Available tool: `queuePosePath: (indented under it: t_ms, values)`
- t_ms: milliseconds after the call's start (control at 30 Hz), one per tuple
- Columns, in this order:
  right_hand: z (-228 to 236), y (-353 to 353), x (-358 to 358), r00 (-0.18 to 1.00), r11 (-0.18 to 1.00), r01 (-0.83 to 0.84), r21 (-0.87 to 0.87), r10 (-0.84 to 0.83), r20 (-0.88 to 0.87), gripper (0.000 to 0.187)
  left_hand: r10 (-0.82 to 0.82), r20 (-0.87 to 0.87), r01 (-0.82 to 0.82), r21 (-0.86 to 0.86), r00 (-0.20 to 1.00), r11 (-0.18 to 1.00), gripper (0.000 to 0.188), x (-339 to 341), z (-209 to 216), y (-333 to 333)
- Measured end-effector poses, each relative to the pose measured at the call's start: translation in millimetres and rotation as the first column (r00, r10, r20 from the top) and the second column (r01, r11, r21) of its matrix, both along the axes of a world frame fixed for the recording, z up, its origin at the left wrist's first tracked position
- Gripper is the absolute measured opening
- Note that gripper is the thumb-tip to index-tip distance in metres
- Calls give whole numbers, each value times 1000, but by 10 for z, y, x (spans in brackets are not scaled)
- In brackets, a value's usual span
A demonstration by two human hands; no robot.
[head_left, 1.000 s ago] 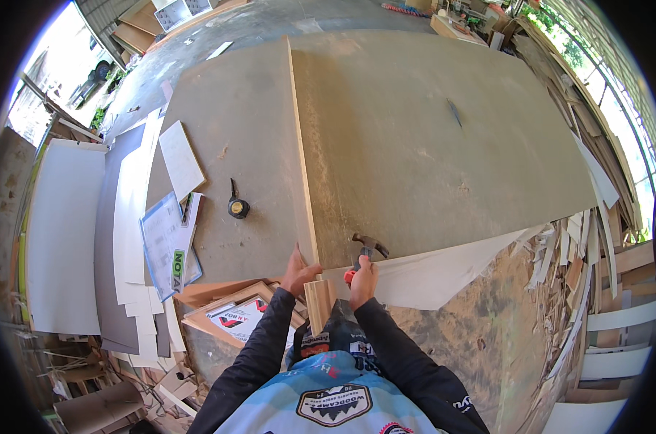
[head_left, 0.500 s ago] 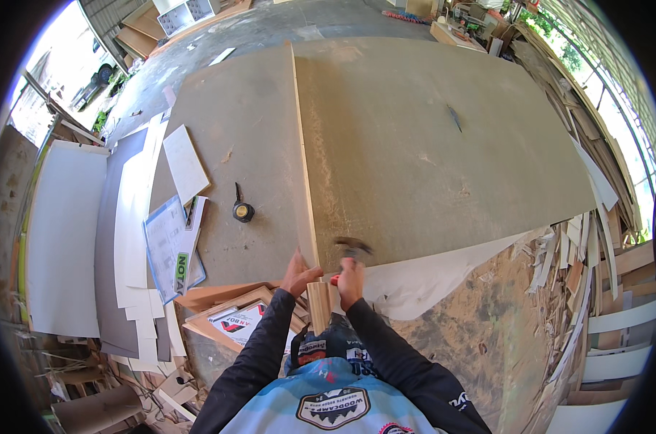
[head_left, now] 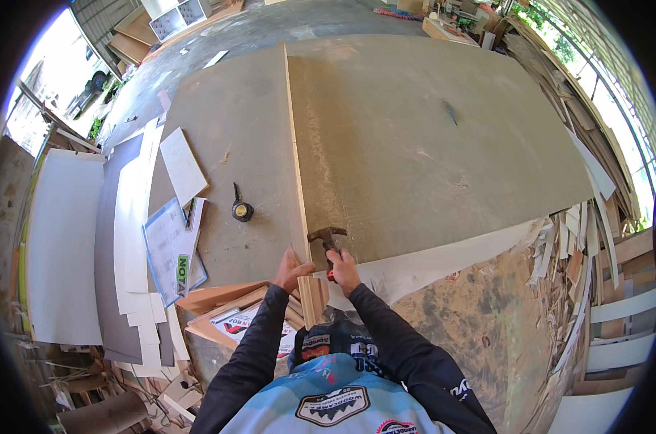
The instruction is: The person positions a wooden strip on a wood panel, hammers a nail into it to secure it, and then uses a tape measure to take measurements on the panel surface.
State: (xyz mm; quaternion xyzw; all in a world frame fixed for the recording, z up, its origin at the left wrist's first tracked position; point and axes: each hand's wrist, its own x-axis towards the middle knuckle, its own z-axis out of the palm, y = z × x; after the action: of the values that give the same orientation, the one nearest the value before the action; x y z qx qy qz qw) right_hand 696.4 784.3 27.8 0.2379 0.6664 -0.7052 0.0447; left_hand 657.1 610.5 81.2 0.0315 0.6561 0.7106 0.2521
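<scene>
My right hand (head_left: 344, 270) is closed around the dark red-and-black handle of a claw hammer (head_left: 328, 233). The hammer's head is just right of the near end of a long, narrow wooden board (head_left: 294, 137), which stands on edge across the large table (head_left: 407, 130). On the board's left side, my left hand (head_left: 291, 270) grips its near end, thumb pointing right. Just below the thumb a short, pale grooved wood piece (head_left: 311, 300) sticks out towards me past the table edge; how it meets the board is hidden.
On the left of the table are a black tape measure (head_left: 242, 210), a white panel (head_left: 183, 165) and a clear blue-edged folder (head_left: 170, 249). A thin blue tool (head_left: 450, 112) lies far right. Framed wood pieces (head_left: 226, 318) sit below the near edge; offcuts (head_left: 581, 246) pile up at right.
The hammer has swung left towards the board's near end, its head no longer blurred. My right hand has shifted slightly left; my left hand keeps its hold on the board.
</scene>
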Motion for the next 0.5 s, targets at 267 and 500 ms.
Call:
queuePosePath:
  t_ms: [267, 500]
  values:
    - [-324, -169, -37, 989, 994, 96, 52, -89, -116, 31, -28, -127, 28, -5, 991, 1000, 69, -82, -61, 35]
    - [49, -479, -52, 963, 960, 258, -104, -247, 110, 30, 25, -140, -45, -140, 990, 989, 62, -58, -86, -268]
